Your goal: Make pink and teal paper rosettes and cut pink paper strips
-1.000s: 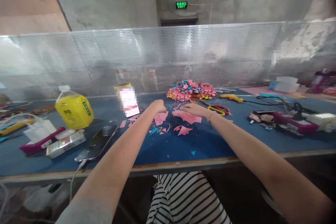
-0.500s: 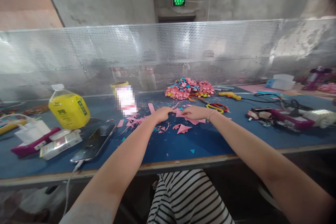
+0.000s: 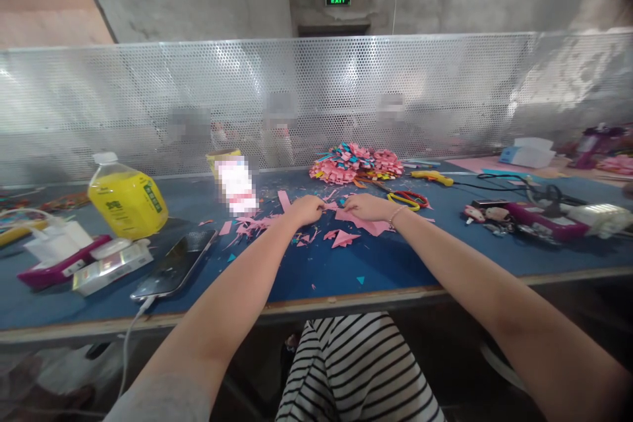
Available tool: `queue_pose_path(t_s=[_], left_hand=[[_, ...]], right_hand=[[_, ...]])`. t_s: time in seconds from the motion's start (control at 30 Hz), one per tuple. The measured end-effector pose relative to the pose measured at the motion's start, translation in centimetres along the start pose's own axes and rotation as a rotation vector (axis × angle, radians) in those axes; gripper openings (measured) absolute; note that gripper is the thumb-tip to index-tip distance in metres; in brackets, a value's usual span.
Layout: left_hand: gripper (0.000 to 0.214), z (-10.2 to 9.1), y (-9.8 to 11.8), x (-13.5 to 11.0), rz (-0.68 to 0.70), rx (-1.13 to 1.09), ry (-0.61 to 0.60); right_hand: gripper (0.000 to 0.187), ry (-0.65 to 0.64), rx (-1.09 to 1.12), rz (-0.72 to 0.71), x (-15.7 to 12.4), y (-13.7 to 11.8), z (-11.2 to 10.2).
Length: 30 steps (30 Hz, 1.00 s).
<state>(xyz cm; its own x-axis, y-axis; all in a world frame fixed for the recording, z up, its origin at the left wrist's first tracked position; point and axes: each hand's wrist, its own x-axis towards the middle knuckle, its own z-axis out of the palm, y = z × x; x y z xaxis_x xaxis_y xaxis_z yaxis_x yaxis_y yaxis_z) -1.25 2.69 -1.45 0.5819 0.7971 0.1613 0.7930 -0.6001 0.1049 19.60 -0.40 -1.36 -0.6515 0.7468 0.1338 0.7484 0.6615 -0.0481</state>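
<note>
My left hand (image 3: 309,210) is closed in a pinch over the blue table, with a small piece of pink paper (image 3: 330,206) at its fingertips. Just to the right, my right hand (image 3: 366,208) has its fingers bent together on pink paper (image 3: 370,223), part of which lies under the palm. The two hands are a short gap apart. In front of them rests a folded, pointed pink paper piece (image 3: 341,238). Pink paper scraps (image 3: 254,225) are scattered beside my left forearm. Exact fingertip contact is too small to make out.
Behind the hands is a heap of pink and blue folded paper (image 3: 341,165). Red-and-yellow-handled scissors (image 3: 415,200) and a yellow-handled corded tool (image 3: 432,178) lie to the right. At left are a yellow-liquid bottle (image 3: 129,201), a phone (image 3: 175,265) and a purple power strip (image 3: 62,264).
My hands have shifted slightly and sit a little farther apart. More of the pink paper shows below my right hand. The whole view has tilted slightly.
</note>
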Motion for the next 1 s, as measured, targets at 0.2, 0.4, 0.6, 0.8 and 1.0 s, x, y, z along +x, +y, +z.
queue_pose_path(t_s=[0.2, 0.4, 0.6, 0.8, 1.0], left_hand=[[0.027, 0.4, 0.6, 0.9, -0.064, -0.048, 0.072], [0.022, 0.5, 1.1, 1.1, -0.059, -0.041, 0.048], [0.023, -0.1, 1.2, 0.9, -0.002, 0.001, 0.012], [0.019, 0.2, 0.9, 1.3, 0.023, 0.011, 0.011], [0.018, 0.6, 0.2, 1.8, 0.013, -0.015, 0.024]], right_hand=[[0.039, 0.178, 0.024, -0.001, 1.0, 0.6, 0.9], [0.039, 0.025, -0.104, -0.226, 2.3, -0.4, 1.8], [0.043, -0.017, -0.202, 0.025, 1.3, -1.1, 1.1], [0.04, -0.004, -0.233, 0.158, 0.8, -0.2, 1.1], [0.038, 0.069, -0.223, 0.283, 1.2, -0.1, 1.6]])
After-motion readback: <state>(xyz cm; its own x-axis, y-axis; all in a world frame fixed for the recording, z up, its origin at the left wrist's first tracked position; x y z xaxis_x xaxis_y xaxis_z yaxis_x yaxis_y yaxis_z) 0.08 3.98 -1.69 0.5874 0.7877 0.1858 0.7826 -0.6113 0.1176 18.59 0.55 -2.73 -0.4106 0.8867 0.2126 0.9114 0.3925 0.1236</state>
